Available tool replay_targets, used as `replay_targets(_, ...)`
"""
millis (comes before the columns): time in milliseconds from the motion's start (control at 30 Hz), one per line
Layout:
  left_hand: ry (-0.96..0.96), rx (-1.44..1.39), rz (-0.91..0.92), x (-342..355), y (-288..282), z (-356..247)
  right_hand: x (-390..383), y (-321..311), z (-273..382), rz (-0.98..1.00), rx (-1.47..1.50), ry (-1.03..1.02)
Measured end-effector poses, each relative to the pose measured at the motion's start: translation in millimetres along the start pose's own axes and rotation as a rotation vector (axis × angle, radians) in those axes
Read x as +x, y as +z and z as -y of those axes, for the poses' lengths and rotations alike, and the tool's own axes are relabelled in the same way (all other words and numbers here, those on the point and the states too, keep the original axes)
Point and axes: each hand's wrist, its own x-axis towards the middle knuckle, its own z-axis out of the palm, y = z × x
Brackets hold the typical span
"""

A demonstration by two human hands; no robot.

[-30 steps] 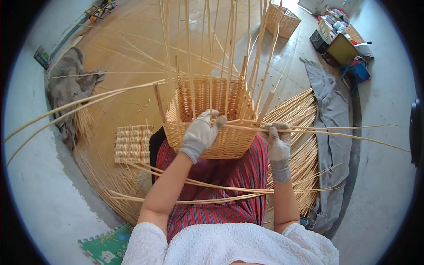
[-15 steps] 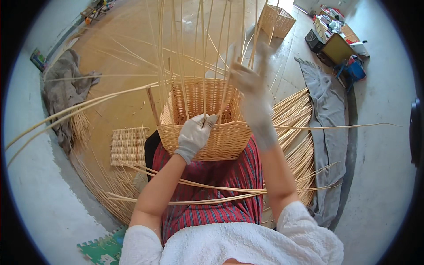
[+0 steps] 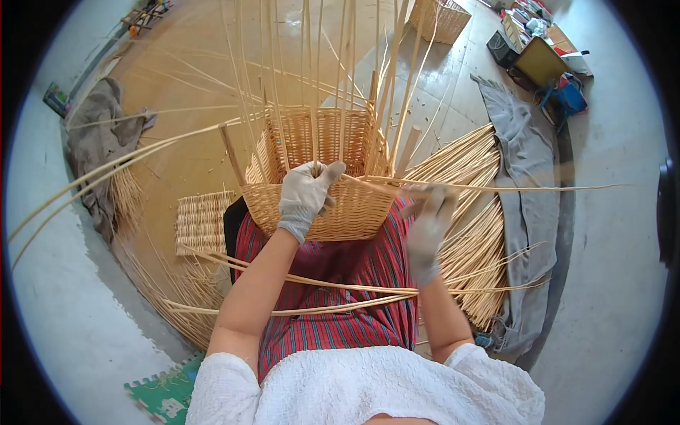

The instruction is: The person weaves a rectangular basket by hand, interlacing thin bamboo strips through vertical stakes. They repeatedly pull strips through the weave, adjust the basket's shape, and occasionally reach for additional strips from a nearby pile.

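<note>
Tan floor (image 3: 205, 32): smooth, littered with loose bits.
Striped red cloth (image 3: 340, 319): nearest, 6 o'clock, probably scratch protection.
Wicker basket (image 3: 347, 216): dead centre, sitting on that cloth, likely so both hands are free.
Left hand (image 3: 303, 193): gloved, pinching the front rim, seemingly to pin it.
Right hand (image 3: 427, 230): gloved, 3 o'clock, blurry, can't tell the grip.
Rod bundle (image 3: 473, 219): further out, 3 o'clock, handy reach.
Second basket (image 3: 443, 23): 1 o'clock, way back.

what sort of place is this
Probably a basket-weaving workshop: there is a part-woven basket close in front, a big spread of loose rods to its right, and a second basket farther back.
</note>
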Motion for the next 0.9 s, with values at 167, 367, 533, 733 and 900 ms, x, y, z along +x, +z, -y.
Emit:
replay_targets(167,0.714,0.007,-0.237,-19.5,19.8,-9.8,42.0,-68.3,0.7,-0.21,0.172,-0.01)
replay_targets(367,0.529,0.369,0.11,20.7,70.7,18.4,92.7,-40.1,32.0,0.065,-0.317,-0.281)
replay_targets(533,0.549,0.485,-0.135,23.9,94.8,34.6,199.5,54.9,56.3,0.762,-0.29,-0.04)
replay_targets(733,0.272,0.25,0.122,11.2,71.1,-6.6,123.3,-44.4,-20.4,-0.1,-0.023,-0.412)
replay_targets(900,0.857,0.514,-0.167,-20.3,63.9,0.9,111.7,-71.9,-52.0,-0.271,0.019,-0.307)
